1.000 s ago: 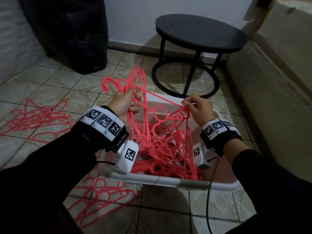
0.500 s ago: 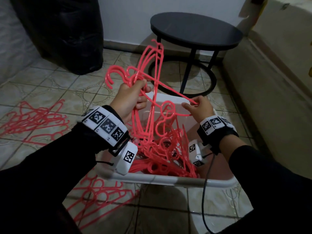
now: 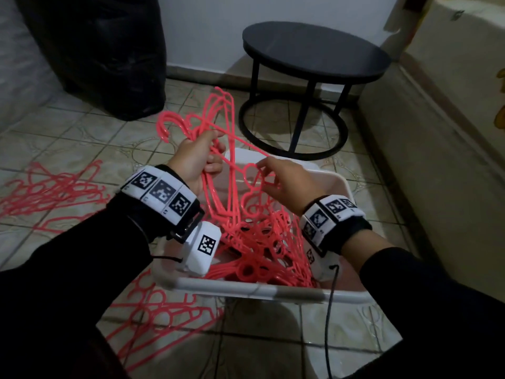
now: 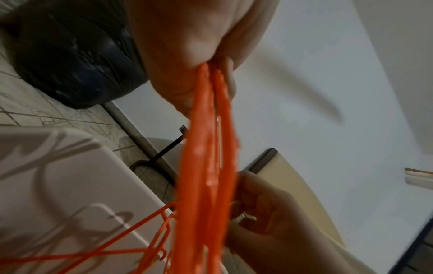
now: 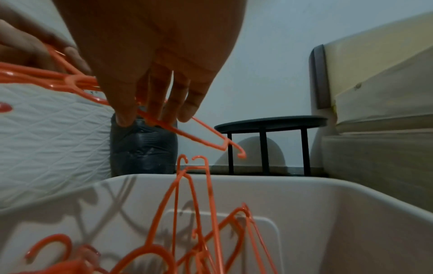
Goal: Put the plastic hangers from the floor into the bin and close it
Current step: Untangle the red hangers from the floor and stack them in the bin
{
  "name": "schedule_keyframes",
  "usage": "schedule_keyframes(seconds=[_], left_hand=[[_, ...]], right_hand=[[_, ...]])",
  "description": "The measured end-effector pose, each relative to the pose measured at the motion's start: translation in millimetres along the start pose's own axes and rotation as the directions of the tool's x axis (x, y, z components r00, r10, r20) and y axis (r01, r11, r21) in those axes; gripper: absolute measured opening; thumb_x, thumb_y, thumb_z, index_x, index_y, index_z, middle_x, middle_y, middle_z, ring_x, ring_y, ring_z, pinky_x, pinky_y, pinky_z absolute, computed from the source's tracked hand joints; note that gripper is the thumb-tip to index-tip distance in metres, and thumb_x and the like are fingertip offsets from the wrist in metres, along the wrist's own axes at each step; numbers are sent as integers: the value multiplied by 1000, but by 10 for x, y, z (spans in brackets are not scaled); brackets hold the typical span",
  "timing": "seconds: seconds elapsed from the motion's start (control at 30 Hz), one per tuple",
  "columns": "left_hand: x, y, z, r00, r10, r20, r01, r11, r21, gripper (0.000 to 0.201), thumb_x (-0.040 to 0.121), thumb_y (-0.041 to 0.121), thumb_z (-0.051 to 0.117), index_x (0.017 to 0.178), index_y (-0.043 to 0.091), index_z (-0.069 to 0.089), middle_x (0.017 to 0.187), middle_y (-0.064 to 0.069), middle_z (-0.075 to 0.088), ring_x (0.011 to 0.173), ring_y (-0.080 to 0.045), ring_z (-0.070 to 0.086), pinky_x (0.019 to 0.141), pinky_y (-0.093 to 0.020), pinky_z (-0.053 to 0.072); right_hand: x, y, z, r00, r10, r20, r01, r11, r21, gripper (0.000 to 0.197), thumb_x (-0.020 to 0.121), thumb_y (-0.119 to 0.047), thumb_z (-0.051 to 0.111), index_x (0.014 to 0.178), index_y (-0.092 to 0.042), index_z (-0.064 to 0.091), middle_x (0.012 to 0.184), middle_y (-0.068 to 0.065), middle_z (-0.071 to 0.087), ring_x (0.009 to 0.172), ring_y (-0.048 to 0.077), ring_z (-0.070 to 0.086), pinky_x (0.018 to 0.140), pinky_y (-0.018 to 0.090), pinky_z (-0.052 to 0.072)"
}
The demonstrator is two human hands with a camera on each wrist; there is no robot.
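My left hand [image 3: 210, 157] grips a bunch of pink plastic hangers [image 3: 226, 127] by their necks and holds them steeply over the white bin [image 3: 246, 289]. In the left wrist view the bunch [image 4: 206, 148] hangs down from my closed fingers [image 4: 199, 55]. My right hand [image 3: 266, 170] pinches the arm of one hanger [image 5: 199, 137] between thumb and fingertips [image 5: 152, 107], just right of the bunch. Several hangers [image 3: 259, 242] lie tangled inside the bin. More hangers lie on the tiled floor at the left [image 3: 54, 187] and in front of the bin [image 3: 153, 310].
A round black side table [image 3: 314, 50] stands behind the bin. A black bag [image 3: 103, 56] sits at the back left, next to a white quilted mattress [image 3: 16, 64]. A beige furniture side [image 3: 437, 160] runs along the right. A black cable [image 3: 328, 310] hangs from my right wrist.
My left hand has lifted the bunch and tipped it up steeper. My right hand has moved left along the hanger, closer to the left hand.
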State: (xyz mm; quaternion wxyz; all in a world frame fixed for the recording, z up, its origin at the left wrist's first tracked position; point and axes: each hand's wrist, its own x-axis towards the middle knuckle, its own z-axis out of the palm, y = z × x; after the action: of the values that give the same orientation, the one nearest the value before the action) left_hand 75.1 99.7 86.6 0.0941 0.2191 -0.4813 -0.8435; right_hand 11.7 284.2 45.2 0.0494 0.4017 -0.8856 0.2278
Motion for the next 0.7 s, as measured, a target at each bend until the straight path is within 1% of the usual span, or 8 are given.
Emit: schedule_keyframes(seconds=[0.13, 0.27, 0.37, 0.43, 0.5, 0.57, 0.63, 0.7], left_hand=[[11, 23, -25, 998, 69, -3, -69, 993, 95, 25, 93, 38, 58, 86, 15, 53, 67, 3, 51, 38, 0, 33, 32, -13, 26], [35, -45, -81, 977, 213, -15, -198, 932, 303, 30, 86, 44, 65, 80, 19, 48, 66, 2, 46, 43, -6, 33, 35, -15, 26], [29, -139, -88, 983, 181, 28, -180, 928, 326, 34, 80, 46, 70, 77, 21, 48, 65, -1, 41, 46, -9, 34, 36, -15, 29], [-5, -213, -32, 994, 97, 59, -110, 944, 310, 43, 67, 53, 74, 76, 19, 49, 64, 0, 42, 48, -8, 36, 36, -15, 32], [-62, -281, 41, 995, 46, 92, -71, 952, 298, 59, 46, 60, 77, 76, 17, 52, 63, -2, 48, 48, -10, 43, 38, -16, 37], [-104, -336, 80, 993, 16, 118, -47, 961, 272, 70, 37, 60, 83, 83, 13, 60, 71, -11, 63, 56, -23, 60, 47, -25, 51], [-134, -359, 82, 989, -6, 148, -32, 968, 250, 72, 40, 53, 87, 92, 8, 63, 87, -19, 71, 75, -33, 69, 62, -41, 58], [-156, -372, 58, 981, -27, 194, -24, 965, 261, 53, 56, 40, 87, 90, 6, 66, 79, -19, 71, 67, -33, 69, 62, -43, 58]], right_hand=[[13, -29, -95, 999, 40, 2, -40, 999, 1, 35, 83, -16, 70, 115, -12, 57, 85, 6, 69, 78, 22, 62, 74, 33, 47], [31, 89, -213, 954, 277, -110, -244, 937, 250, 32, 81, -16, 73, 109, -12, 58, 76, 4, 69, 64, 13, 62, 63, 21, 49], [39, 0, -240, 895, 443, 56, -380, 690, 616, 27, 82, -9, 72, 104, -1, 57, 69, 13, 69, 58, 22, 66, 59, 33, 57], [38, -176, -165, 854, 458, 245, -462, 454, 762, 16, 83, -2, 68, 94, 3, 57, 58, 8, 67, 47, 15, 62, 49, 24, 55], [37, -361, -55, 818, 430, 382, -522, 277, 807, 9, 84, -2, 66, 86, 4, 59, 56, 6, 65, 42, 9, 59, 44, 18, 51], [38, -471, 48, 809, 390, 440, -541, 201, 817, 11, 84, -5, 67, 77, 3, 62, 59, 7, 64, 44, 7, 58, 45, 17, 51], [33, -509, 80, 806, 396, 439, -534, 169, 828, 14, 82, -4, 69, 73, 3, 62, 56, 6, 64, 45, 8, 59, 45, 18, 51], [21, -492, 92, 806, 429, 408, -524, 195, 829, 15, 80, -3, 71, 73, 4, 61, 52, 5, 62, 42, 10, 58, 44, 20, 51]])
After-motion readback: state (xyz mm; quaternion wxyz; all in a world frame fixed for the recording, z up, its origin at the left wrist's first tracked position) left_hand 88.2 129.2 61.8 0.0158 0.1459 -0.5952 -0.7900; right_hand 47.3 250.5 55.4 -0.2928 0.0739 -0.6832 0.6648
